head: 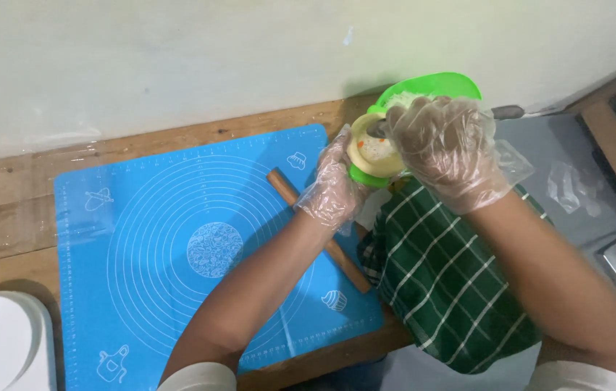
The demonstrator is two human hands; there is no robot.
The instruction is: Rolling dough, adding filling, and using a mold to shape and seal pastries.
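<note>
A round of dough point(373, 150) with filling in its middle is sitting in a small green press point(367, 176), held up above the worktop point(11, 210) at the far right edge of the blue mat point(177, 217). The left hand point(333, 185), in a clear glove, is cupping the press from the left, its fingers grasping it. The right hand point(449, 148), gloved too, is curling over the dough from the right; I cannot tell what its fingers are pinching. A green bowl point(438, 85) is standing just behind. A rolling pin point(320, 228) is lying slantwise on the mat, a green checked cloth point(445, 282) is spreading to its right, and a white plate point(0, 344) is resting at the near left.
</note>
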